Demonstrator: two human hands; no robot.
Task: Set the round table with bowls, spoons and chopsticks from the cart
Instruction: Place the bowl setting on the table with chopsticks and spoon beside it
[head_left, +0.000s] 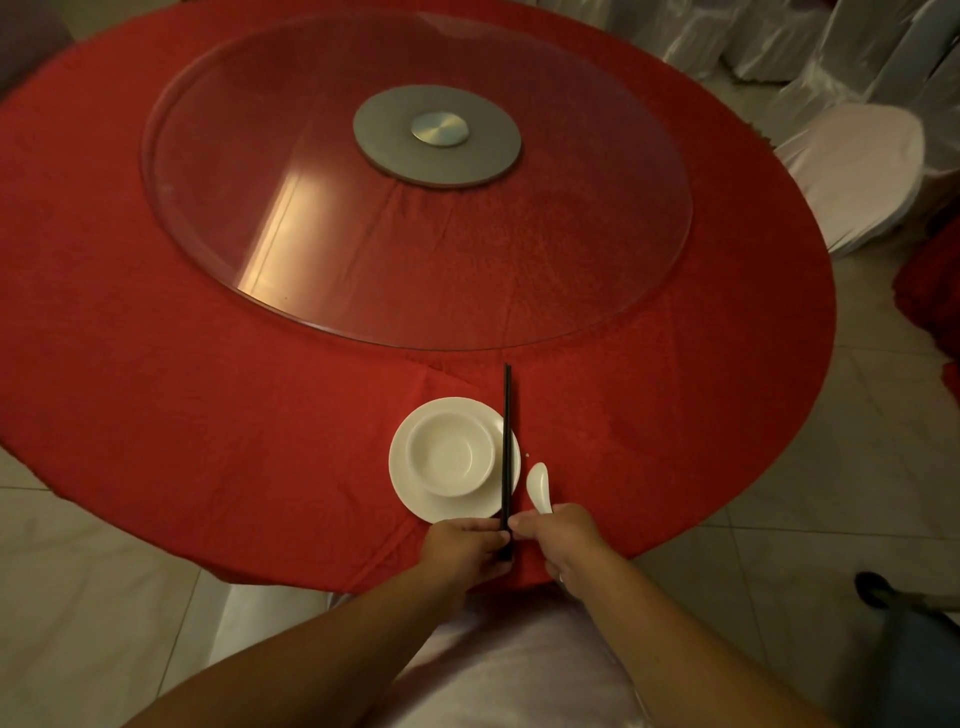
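Progress check: one place setting is going down at the table's 6 o'clock edge, nearest the person, and that is the only one I can see.

Bowl sits upright on a white saucer, both on the red tablecloth. Spoon lies on the cloth just beside the saucer at its 4 o'clock, scoop end pointing away from the person, handle end tucked under the right hand.

Chopsticks are a black pair, lined up 12-to-6, crossing over the right rim of the saucer and running just beside the bowl (touching it or not, I cannot tell). The far tips reach toward the glass turntable but stop short of it.

Grip: left hand has fingers curled round the near end of the chopsticks. The right hand's fingertips pinch the same end from the other side. Whether the right hand is also holding the spoon handle, I cannot tell.

My read: the person is squaring up the chopsticks, the last piece of setting one. They probably belong off the saucer, on the cloth, so a small shift looks due.

Left to do: the rest of the rim, from 7 round through 12 to 5 o'clock, shows no bowls, spoons or chopsticks. The cart is out of view. Covered chairs stand around 2 o'clock, so I'd expect more places. Early stage, mostly undone.
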